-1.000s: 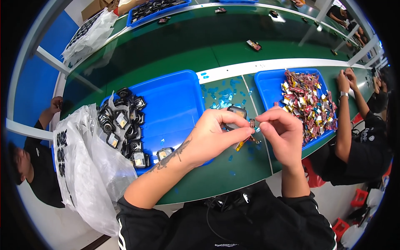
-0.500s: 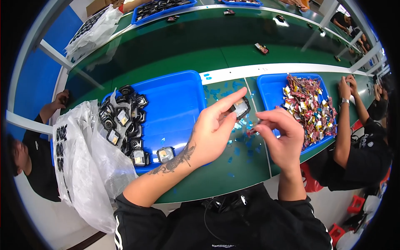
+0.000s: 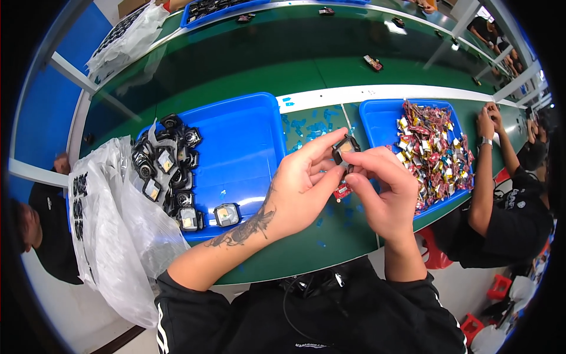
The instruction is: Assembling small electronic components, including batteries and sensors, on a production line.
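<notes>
My left hand (image 3: 303, 192) holds a square black device housing (image 3: 348, 144) with a pale inside, gripped by its edge between the fingers and thumb. My right hand (image 3: 386, 192) is closed against that housing, thumb and forefinger pinched together at its near side. A small red circuit board (image 3: 342, 190) hangs just below the fingertips, between the two hands. The right fingers seem to hold it, though they partly hide it. Left of my wrist, a single housing (image 3: 226, 215) lies pale side up in a blue tray (image 3: 247, 141).
Several black housings (image 3: 187, 218) crowd that tray's left side, beside a clear plastic bag (image 3: 112, 236). At right, another blue tray (image 3: 377, 121) carries a heap of small red boards (image 3: 433, 156). Blue film scraps (image 3: 312, 125) dot the green table. Co-workers sit on both sides.
My right hand has moved left with the small red board, from beside the housing to touching it. The housing has tilted in my left hand. The left co-worker's hand has withdrawn from the table.
</notes>
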`<state>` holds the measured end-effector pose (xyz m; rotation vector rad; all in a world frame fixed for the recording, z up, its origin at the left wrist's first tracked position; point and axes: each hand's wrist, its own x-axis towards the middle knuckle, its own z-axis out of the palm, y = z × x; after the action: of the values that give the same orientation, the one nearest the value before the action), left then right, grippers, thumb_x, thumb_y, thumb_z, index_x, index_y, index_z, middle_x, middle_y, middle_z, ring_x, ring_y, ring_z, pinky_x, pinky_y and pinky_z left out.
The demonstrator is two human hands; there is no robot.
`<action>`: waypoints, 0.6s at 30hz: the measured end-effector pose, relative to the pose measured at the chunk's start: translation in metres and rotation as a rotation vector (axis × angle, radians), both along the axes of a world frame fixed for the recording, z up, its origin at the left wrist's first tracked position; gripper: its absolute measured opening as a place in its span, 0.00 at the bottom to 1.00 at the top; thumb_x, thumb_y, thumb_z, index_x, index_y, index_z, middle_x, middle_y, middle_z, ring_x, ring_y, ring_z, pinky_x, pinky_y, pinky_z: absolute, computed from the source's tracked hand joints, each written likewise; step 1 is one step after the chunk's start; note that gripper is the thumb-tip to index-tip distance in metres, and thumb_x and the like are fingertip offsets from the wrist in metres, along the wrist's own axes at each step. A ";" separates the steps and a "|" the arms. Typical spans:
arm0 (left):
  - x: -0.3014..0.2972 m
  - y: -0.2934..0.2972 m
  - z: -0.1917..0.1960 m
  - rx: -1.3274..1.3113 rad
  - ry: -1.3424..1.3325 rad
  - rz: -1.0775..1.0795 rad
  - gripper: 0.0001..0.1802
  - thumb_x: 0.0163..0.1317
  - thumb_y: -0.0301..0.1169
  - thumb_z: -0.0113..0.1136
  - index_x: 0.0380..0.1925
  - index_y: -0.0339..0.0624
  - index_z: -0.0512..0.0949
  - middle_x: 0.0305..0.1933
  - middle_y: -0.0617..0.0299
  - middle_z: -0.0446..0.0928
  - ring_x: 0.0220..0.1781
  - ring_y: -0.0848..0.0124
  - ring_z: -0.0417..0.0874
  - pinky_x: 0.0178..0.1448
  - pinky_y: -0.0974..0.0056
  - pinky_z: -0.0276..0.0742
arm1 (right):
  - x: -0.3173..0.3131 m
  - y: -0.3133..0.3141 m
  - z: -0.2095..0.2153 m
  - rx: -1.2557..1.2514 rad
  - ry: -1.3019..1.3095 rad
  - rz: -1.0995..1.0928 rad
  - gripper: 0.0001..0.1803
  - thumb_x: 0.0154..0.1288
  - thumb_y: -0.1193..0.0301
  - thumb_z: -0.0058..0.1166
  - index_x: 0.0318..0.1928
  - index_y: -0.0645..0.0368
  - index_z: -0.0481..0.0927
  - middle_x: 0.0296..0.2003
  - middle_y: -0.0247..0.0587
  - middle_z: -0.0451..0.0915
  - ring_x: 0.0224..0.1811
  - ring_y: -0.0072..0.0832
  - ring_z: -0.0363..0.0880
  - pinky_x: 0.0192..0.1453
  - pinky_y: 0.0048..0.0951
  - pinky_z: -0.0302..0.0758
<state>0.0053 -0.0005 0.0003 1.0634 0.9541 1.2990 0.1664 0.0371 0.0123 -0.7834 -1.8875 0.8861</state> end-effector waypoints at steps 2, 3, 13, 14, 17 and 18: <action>0.000 0.000 -0.002 0.015 -0.030 0.008 0.27 0.67 0.16 0.49 0.67 0.34 0.62 0.57 0.51 0.76 0.57 0.71 0.78 0.57 0.67 0.78 | 0.002 0.000 -0.003 -0.092 0.075 0.027 0.15 0.55 0.86 0.62 0.44 0.62 0.85 0.36 0.42 0.81 0.36 0.24 0.81 0.38 0.22 0.78; -0.002 0.000 -0.002 0.007 -0.064 -0.001 0.27 0.67 0.16 0.49 0.66 0.33 0.63 0.58 0.51 0.76 0.58 0.70 0.78 0.59 0.67 0.77 | 0.004 0.002 -0.004 -0.106 0.120 0.049 0.15 0.56 0.86 0.61 0.44 0.62 0.85 0.37 0.41 0.81 0.37 0.24 0.81 0.39 0.21 0.78; -0.005 0.002 0.003 0.021 -0.065 -0.032 0.24 0.65 0.15 0.53 0.62 0.27 0.68 0.60 0.48 0.75 0.59 0.66 0.79 0.63 0.63 0.77 | 0.004 0.000 0.016 -0.028 -0.113 -0.107 0.12 0.55 0.84 0.62 0.41 0.61 0.85 0.33 0.37 0.82 0.29 0.21 0.76 0.32 0.21 0.72; -0.005 0.001 0.003 0.018 -0.065 -0.038 0.24 0.65 0.15 0.53 0.62 0.27 0.68 0.60 0.48 0.75 0.59 0.66 0.79 0.63 0.63 0.77 | 0.003 0.000 0.016 -0.031 -0.113 -0.113 0.12 0.55 0.84 0.62 0.41 0.61 0.85 0.33 0.37 0.82 0.29 0.21 0.76 0.32 0.21 0.72; -0.005 0.001 0.001 0.018 -0.086 -0.057 0.25 0.66 0.17 0.52 0.64 0.28 0.67 0.60 0.49 0.75 0.61 0.67 0.78 0.65 0.64 0.74 | 0.004 0.000 0.014 -0.097 -0.109 -0.185 0.09 0.54 0.83 0.64 0.37 0.61 0.84 0.30 0.35 0.82 0.23 0.20 0.72 0.27 0.22 0.69; -0.005 0.001 0.002 0.022 -0.070 -0.069 0.25 0.66 0.16 0.52 0.64 0.28 0.66 0.60 0.49 0.75 0.61 0.67 0.78 0.65 0.64 0.74 | 0.004 0.001 0.011 -0.052 -0.112 -0.173 0.08 0.54 0.83 0.64 0.36 0.61 0.84 0.28 0.35 0.81 0.22 0.20 0.71 0.26 0.23 0.68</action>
<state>0.0004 0.0003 0.0022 1.0519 0.8456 1.2844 0.1706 0.0383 0.0234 -1.0305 -1.8668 0.7991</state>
